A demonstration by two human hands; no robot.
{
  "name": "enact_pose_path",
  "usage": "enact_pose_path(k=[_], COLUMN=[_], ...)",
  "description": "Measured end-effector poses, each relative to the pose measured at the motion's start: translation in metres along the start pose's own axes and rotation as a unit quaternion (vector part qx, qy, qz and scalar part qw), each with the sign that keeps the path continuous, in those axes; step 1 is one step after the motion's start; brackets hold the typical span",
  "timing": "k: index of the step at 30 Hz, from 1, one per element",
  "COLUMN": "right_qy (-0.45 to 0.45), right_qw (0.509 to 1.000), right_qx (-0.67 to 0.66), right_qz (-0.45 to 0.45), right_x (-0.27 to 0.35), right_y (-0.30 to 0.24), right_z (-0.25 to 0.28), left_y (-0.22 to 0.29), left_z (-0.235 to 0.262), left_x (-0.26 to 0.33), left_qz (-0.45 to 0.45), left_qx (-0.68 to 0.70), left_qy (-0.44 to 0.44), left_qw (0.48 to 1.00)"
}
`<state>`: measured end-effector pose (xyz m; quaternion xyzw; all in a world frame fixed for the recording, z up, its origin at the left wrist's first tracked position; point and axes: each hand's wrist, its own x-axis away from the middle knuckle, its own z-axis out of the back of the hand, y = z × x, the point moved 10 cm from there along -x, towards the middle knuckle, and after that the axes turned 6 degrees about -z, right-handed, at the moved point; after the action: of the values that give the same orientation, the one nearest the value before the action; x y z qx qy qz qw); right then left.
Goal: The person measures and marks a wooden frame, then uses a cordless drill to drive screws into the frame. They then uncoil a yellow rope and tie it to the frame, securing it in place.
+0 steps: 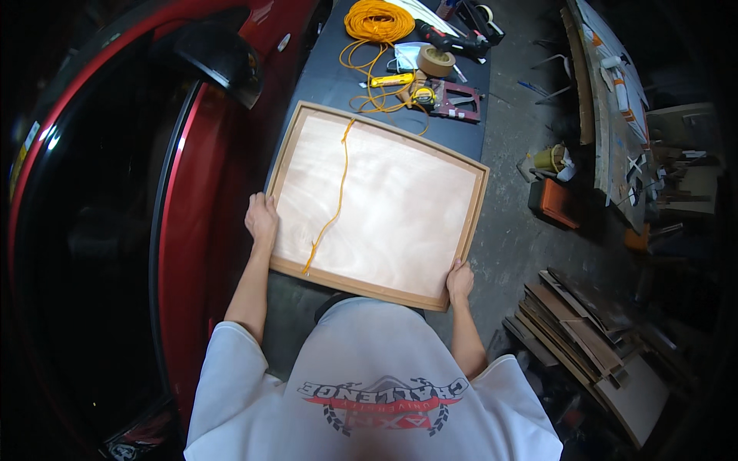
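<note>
A shallow wooden frame with a pale plywood panel (392,200) lies tilted across the near end of the dark table, its near edge close to my body. Across the panel's left part runs an orange cord (343,180), knotted at the far and near rims. My left hand (262,217) grips the frame's left edge, fingers curled over the rim. At the near right corner my right hand (460,281) is closed on the frame, the thumb lying along the rim. The fingers beneath are hidden.
Beyond the frame, the table (323,81) carries a coil of orange cord (379,21), a tape roll (436,61), a tape measure (423,95), a staple gun (459,103) and a cordless drill (450,40). A red car (201,165) stands close on my left. Stacked boards (576,330) lie at right.
</note>
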<state>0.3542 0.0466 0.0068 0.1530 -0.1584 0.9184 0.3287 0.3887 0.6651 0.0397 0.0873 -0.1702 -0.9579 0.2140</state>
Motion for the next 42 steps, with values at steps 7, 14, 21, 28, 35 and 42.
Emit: enact_pose_path(k=[7, 14, 21, 28, 35, 42], right_qy=[0.041, -0.029, -0.046, -0.104, -0.221, -0.22], right_qw=[0.986, 0.963, 0.89, 0.78, 0.634, 0.513], right_qx=[-0.158, -0.179, -0.051, 0.031, 0.169, 0.197], right_qz=[0.031, 0.197, 0.45, 0.616, 0.721, 0.806], right_x=[-0.03, -0.105, -0.127, -0.059, 0.043, 0.136], right_y=[0.04, 0.037, -0.129, -0.276, -0.359, -0.455], right_z=[0.051, 0.12, 0.185, 0.1, -0.035, -0.125], left_y=[-0.002, 0.032, 0.089, 0.113, 0.213, 0.332], left_z=[0.033, 0.022, -0.025, -0.059, -0.063, -0.119], left_x=[0.08, 0.277, 0.453, 0.574, 0.648, 0.599], left_qz=[0.167, 0.314, 0.466, 0.614, 0.621, 0.692], left_qx=[0.218, 0.358, 0.484, 0.449, 0.428, 0.3], left_qy=[0.018, 0.073, 0.131, 0.298, 0.426, 0.533], left_qw=[0.961, 0.876, 0.729, 0.577, 0.5, 0.384])
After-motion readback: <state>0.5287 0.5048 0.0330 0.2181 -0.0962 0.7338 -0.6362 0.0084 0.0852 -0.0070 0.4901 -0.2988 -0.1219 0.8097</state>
